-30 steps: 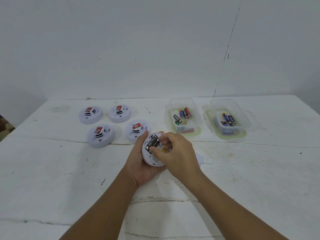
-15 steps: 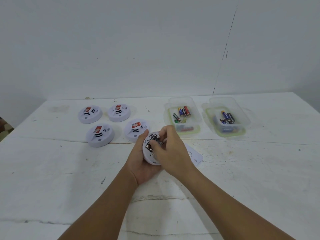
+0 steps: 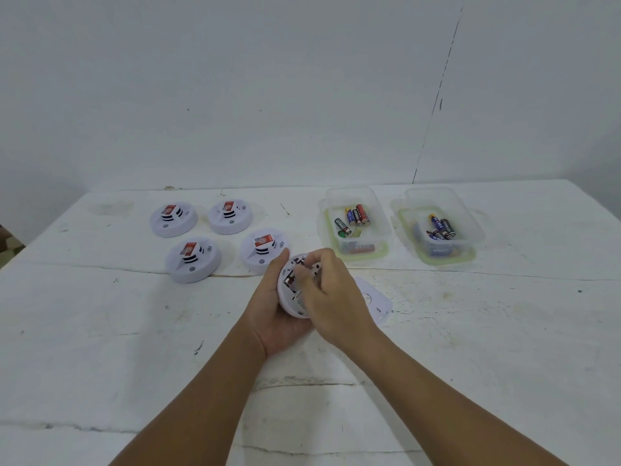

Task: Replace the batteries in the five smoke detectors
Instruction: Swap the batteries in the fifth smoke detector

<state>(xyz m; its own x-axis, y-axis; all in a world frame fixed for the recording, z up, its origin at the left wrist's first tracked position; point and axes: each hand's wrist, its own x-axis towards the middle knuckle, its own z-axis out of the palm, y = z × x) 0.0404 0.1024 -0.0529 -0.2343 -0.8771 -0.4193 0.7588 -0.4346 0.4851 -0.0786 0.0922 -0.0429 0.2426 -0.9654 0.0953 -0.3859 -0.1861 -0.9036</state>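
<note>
A person sits at a scuffed white table point(image 3: 100, 348), seen from a head-worn camera looking down at two bare forearms. The left hand point(image 3: 272, 311) cups a round white smoke detector point(image 3: 292, 297), tilted with its open back toward the camera. The right hand point(image 3: 331, 290) covers most of it, fingers point(image 3: 307, 274) curled into the exposed battery bay; whether they pinch a battery cannot be told. A flat white piece, probably the detector's back cover point(image 3: 376, 302), lies on the table just right of the hands.

Four more detectors point(image 3: 193, 260) rest face up in a cluster to the left, each with a red label (none looks opened). Behind the hands stand two clear plastic tubs, the left tub point(image 3: 354, 223) and the right tub point(image 3: 437, 227), each holding loose batteries.

Judging from this, the work is early: one detector is mid-swap and four appear untouched.
</note>
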